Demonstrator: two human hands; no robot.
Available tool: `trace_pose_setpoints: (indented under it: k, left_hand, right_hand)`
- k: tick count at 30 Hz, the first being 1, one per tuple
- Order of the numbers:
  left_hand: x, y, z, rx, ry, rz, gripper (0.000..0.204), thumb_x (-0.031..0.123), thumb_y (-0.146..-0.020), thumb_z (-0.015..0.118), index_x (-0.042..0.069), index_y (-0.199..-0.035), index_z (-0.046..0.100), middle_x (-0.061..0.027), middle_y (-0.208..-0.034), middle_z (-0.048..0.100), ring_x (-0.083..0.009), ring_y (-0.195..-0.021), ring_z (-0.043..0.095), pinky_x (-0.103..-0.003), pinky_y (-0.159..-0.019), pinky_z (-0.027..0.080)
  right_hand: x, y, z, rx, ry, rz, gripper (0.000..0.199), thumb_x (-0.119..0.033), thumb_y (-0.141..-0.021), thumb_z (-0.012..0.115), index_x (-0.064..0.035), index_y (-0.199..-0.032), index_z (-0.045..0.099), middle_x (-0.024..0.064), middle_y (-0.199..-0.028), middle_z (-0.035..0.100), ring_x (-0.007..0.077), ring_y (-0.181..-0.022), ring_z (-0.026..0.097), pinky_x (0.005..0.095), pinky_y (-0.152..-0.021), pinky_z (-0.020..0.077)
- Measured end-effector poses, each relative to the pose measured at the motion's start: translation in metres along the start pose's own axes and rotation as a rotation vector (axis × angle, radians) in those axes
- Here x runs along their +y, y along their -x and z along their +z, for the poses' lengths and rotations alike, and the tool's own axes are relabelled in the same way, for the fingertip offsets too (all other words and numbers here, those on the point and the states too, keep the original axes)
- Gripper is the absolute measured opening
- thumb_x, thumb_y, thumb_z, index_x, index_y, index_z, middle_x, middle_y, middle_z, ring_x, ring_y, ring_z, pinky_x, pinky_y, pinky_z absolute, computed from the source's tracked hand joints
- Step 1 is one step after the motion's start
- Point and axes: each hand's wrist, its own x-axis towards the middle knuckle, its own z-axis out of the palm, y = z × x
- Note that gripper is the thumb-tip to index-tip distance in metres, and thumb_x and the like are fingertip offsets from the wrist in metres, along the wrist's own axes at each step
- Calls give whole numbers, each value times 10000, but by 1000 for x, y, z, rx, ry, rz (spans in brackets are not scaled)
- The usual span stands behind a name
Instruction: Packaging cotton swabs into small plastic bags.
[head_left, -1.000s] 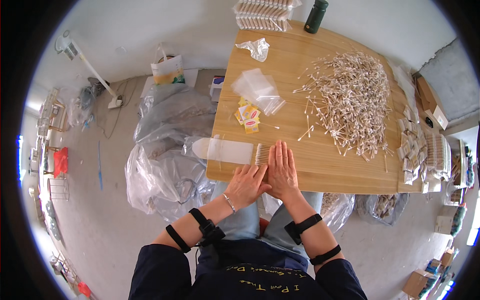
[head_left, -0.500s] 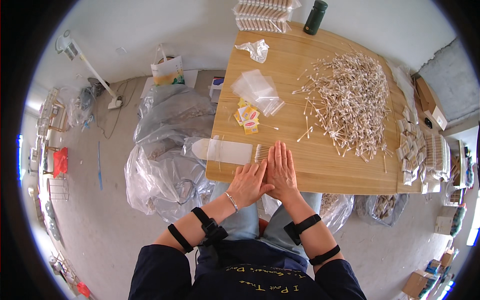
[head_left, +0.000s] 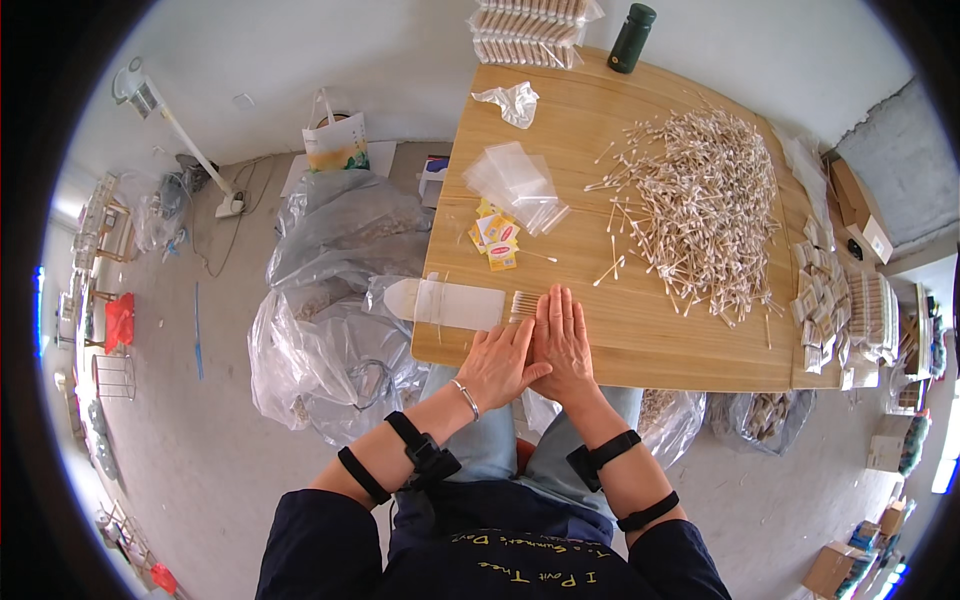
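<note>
A neat row of cotton swabs (head_left: 523, 303) lies side by side at the table's front edge, its near part hidden by my hands. My right hand (head_left: 563, 342) lies flat along the row's right side, fingers stretched out and held together. At its left, my left hand (head_left: 494, 362) has its fingers extended over the near end of the row, with its thumb touching the right hand. Just left of the row is a flat white strip (head_left: 470, 306) with a rounded end, partly inside a clear plastic sleeve. A large heap of loose cotton swabs (head_left: 715, 200) covers the table's right side.
Clear bags (head_left: 515, 180) and yellow-and-white paper cards (head_left: 497, 238) lie beyond the strip. Farther back are crumpled plastic (head_left: 516, 103), stacked swab packs (head_left: 525, 35) and a dark green bottle (head_left: 632, 38). More packs (head_left: 820, 295) sit at the right; big plastic bags (head_left: 335, 300) stand left of the table.
Almost nothing differs. My hands stay beside the row of swabs, with only a very slight shift in the picture.
</note>
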Motion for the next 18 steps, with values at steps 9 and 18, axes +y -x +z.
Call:
trace_pose_setpoints:
  k: [9,18]
  left_hand:
    - [-2,-5,4,38,4,-45,865,625,-868,490,-48,-1388,337,-209,-1162,599,-337,-1040,573,-464,-881,402]
    - [2,-11,-8,-110,32,-103,855,598,-887,498,-43,-1414,291,-236,-1149,606,-380,-1066,577,-498,-890,417]
  right_hand:
    - [-2,-1,0,44,-13,3,764,-341,-829,529,93,-1412,293,290,-1512,203,392,-1432,188,472,-1165,166]
    - [-2,-2,0,66,-5,11,737,-335,-830,517,92,-1397,320,295,-1497,234,392,-1421,217,473,-1159,180]
